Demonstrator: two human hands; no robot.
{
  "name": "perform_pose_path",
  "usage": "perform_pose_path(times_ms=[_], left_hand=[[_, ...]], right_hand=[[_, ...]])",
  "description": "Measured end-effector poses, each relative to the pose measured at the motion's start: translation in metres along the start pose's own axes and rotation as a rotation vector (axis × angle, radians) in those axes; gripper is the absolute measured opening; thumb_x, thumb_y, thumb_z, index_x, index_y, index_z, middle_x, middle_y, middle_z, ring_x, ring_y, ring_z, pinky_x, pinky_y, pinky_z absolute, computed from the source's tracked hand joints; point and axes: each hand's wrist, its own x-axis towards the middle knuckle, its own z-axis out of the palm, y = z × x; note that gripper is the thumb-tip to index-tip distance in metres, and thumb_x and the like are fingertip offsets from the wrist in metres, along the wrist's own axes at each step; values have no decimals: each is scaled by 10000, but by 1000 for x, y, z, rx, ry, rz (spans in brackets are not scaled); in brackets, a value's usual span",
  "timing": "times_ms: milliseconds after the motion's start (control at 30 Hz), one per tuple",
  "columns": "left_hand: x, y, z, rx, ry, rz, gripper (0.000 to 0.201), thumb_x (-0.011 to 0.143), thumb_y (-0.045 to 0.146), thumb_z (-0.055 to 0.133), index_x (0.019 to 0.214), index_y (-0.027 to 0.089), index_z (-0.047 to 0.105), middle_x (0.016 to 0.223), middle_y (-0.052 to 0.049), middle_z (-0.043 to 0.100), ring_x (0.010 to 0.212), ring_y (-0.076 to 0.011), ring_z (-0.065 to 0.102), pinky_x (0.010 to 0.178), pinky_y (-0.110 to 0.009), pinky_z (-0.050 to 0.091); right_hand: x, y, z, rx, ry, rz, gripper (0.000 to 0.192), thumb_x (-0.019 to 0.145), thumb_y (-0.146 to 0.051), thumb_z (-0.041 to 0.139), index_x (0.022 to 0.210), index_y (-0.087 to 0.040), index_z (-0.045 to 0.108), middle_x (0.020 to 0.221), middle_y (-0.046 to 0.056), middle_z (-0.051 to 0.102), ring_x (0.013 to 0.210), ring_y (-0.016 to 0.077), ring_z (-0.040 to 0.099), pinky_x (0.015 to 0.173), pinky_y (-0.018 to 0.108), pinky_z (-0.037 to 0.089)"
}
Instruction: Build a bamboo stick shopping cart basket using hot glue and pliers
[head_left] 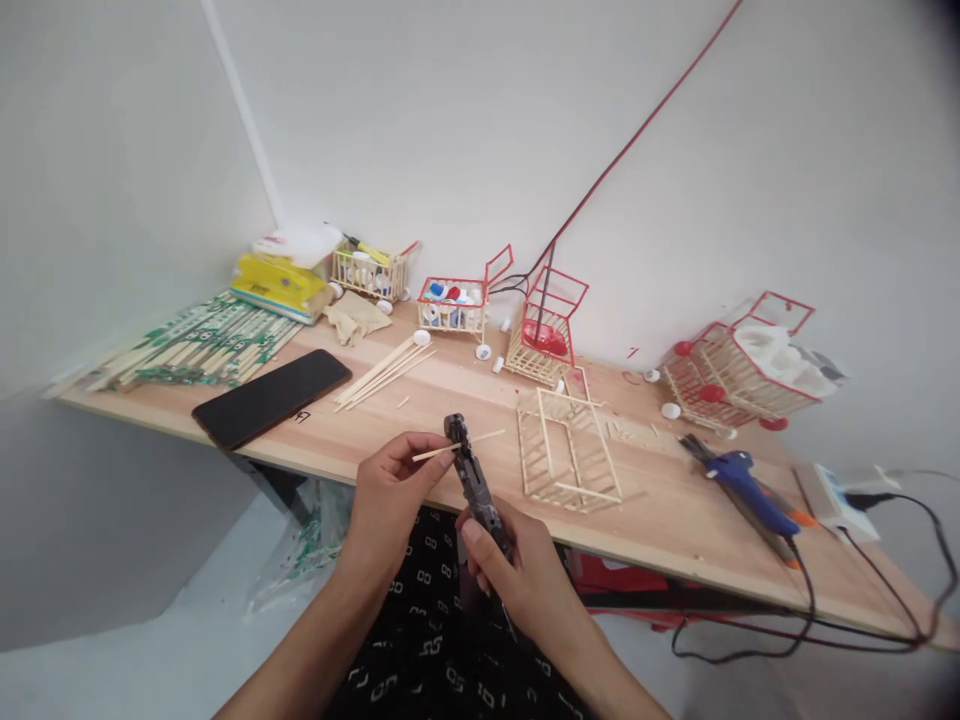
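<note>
The tool [480, 490] is dark grey, mottled lighter; the stick [431, 455] is pale straw, as is the slatted frame [545, 435]; the phone [271, 398] is black; the glue gun [752, 496], blue; the packet [274, 282], yellow; the black cloth [424, 600] bears white figures (blocky, like digital-clock numerals).

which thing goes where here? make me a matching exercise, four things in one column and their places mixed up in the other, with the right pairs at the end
Things
1. thin stick
2. dark hand tool
3. phone
4. glue gun

Places
A. beside the white power strip
B. gripped in the right hand
C. next to the green-and-white packets
D. pinched by the left hand

Pairs: 1-D, 2-B, 3-C, 4-A
</note>
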Motion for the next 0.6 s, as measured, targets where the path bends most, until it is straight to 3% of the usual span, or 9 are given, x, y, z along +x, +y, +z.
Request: perform_pose_path(times_ms=[233, 367, 600], left_hand=[[13, -3, -2, -63, 89, 19, 190, 723, 308, 748, 835, 162, 703, 818, -24, 731, 758, -149, 652, 699, -240, 505], [24, -2, -7, -39, 127, 96, 165, 737, 291, 733, 833, 161, 698, 835, -28, 724, 795, -163, 664, 729, -253, 519], [46, -7, -10, -66, 161, 182, 146, 737, 287, 732, 817, 167, 709, 846, -24, 724, 823, -161, 662, 782, -262, 518]], right_hand=[[21, -5, 5, -23, -34, -46, 427, 949, -545, 412, 852, -158, 565, 682, 11, 591, 598, 122, 535, 562, 234, 397], [31, -15, 8, -70, -48, -53, 412, 973, -528, 365, 886, -169, 548, 696, 7, 597, 614, 122, 553, 585, 236, 411], [51, -30, 9, -128, -50, -14, 439, 978, -537, 340, 822, -175, 534, 594, -21, 548, 560, 115, 542, 574, 233, 426]])
